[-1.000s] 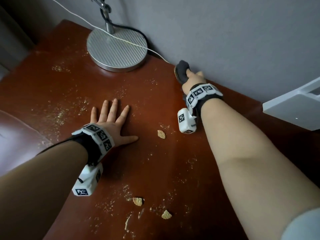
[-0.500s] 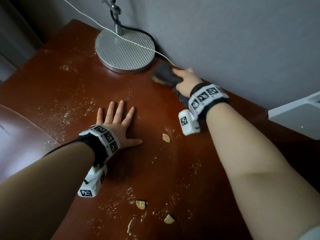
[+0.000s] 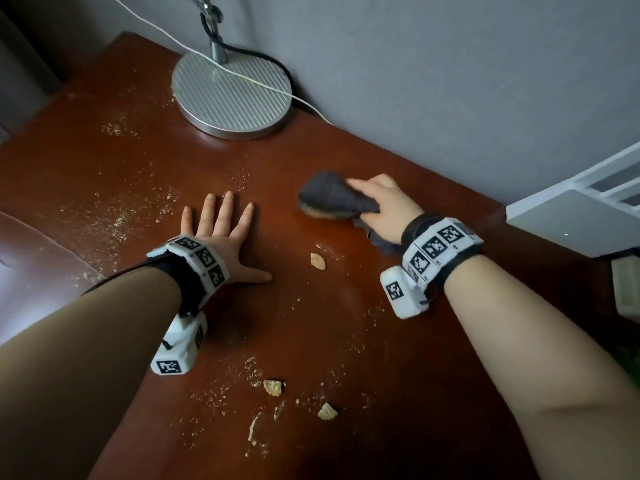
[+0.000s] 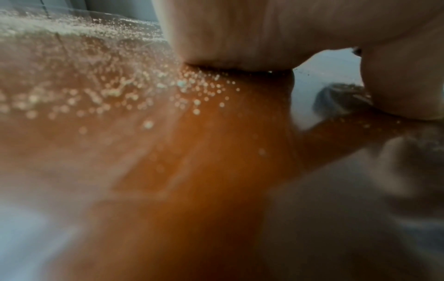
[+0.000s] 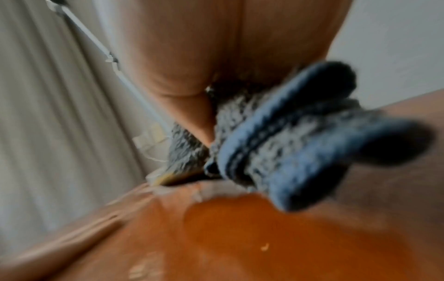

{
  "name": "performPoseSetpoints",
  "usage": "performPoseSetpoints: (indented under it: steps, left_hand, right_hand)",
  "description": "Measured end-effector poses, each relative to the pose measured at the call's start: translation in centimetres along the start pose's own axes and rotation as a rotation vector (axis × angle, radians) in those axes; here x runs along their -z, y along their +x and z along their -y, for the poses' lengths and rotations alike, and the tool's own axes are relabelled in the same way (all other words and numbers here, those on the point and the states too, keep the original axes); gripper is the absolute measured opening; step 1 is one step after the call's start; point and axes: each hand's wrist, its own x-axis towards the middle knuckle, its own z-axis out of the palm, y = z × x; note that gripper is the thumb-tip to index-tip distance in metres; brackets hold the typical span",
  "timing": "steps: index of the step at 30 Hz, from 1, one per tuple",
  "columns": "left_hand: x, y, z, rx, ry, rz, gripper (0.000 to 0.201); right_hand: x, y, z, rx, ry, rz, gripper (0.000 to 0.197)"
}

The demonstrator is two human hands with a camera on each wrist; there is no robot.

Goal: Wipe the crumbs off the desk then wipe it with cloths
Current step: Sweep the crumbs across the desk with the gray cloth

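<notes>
A reddish-brown desk [image 3: 346, 323] is strewn with fine crumbs [image 3: 117, 220] at the left and several larger biscuit pieces [image 3: 273, 387] near the front. One more piece [image 3: 317, 261] lies between my hands. My right hand [image 3: 381, 202] grips a bunched dark grey-blue cloth [image 3: 329, 197] and presses it onto the desk right of centre. In the right wrist view the cloth [image 5: 276, 142] hangs from under my palm. My left hand [image 3: 221, 233] lies flat on the desk with fingers spread. Its palm [image 4: 240, 34] presses on the wood beside crumbs [image 4: 120, 89] in the left wrist view.
A round ribbed metal lamp base [image 3: 231, 95] stands at the back, with a white cable [image 3: 242, 76] across it and a black cord behind. A grey wall runs along the back. A white object [image 3: 575, 220] juts in at the right edge.
My right hand has dragged the cloth from the back wall, past the lamp base, down toward the middle of the desk. The left hand has stayed flat in place.
</notes>
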Motion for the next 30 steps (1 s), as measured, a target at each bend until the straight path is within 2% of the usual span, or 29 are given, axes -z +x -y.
performPoseSetpoints:
  steps: [2, 4, 8, 11, 12, 14, 17, 19, 20, 22, 24, 27, 28, 30]
  left_hand:
    - [0.1, -0.1, 0.0, 0.003, 0.000, 0.002, 0.119]
    - [0.1, -0.2, 0.0, 0.007, 0.003, 0.002, 0.119]
    - [0.2, -0.4, -0.1, 0.010, 0.010, -0.007, 0.119]
    - [-0.3, -0.9, -0.1, -0.005, 0.023, -0.040, 0.112]
    - [-0.6, -1.2, -0.1, -0.016, 0.033, -0.055, 0.108]
    - [-1.8, -2.0, 0.1, -0.037, 0.058, -0.063, 0.100]
    - [-3.7, -3.6, 0.3, -0.052, 0.116, -0.048, 0.092]
    - [-4.6, -4.7, 0.4, -0.051, 0.130, -0.031, 0.090]
    - [-5.1, -5.2, 0.4, -0.050, 0.131, -0.026, 0.089]
    - [-5.9, -6.1, 0.3, -0.044, 0.136, -0.020, 0.087]
    - [-6.7, -7.2, 0.0, -0.033, 0.134, -0.010, 0.085]
    - [-8.3, -8.8, -0.4, -0.017, 0.131, -0.003, 0.081]
    - [-8.8, -9.4, -0.5, -0.012, 0.126, -0.002, 0.079]
    - [-9.9, -10.6, -0.7, -0.002, 0.106, -0.001, 0.076]
  right_hand:
    - [-0.4, 0.3, -1.5, -0.131, -0.103, -0.082, 0.056]
    - [-1.8, -0.4, -1.7, -0.175, -0.202, -0.044, 0.060]
    - [-4.2, -3.6, 0.4, 0.030, -0.273, 0.147, 0.064]
    - [-5.5, -6.5, 1.3, 0.102, -0.204, 0.284, 0.052]
    - [-5.5, -7.1, 1.2, 0.116, -0.172, 0.265, 0.052]
    - [-4.9, -7.7, 0.4, 0.094, -0.091, 0.118, 0.057]
    - [-4.4, -8.2, -1.4, -0.159, -0.026, -0.168, 0.059]
    - [-5.2, -9.1, -1.9, -0.323, -0.128, -0.182, 0.062]
    - [-5.8, -9.6, -1.9, -0.332, -0.197, -0.154, 0.064]
    - [-6.9, -10.5, -1.6, -0.201, -0.285, -0.072, 0.067]
    - [-7.6, -11.9, -1.1, -0.029, -0.300, 0.079, 0.068]
    - [-7.8, -14.2, -0.8, 0.098, -0.273, 0.255, 0.062]
    - [-7.6, -14.8, -1.0, 0.109, -0.244, 0.235, 0.061]
    - [-7.1, -15.5, -2.3, 0.037, -0.127, 0.052, 0.061]
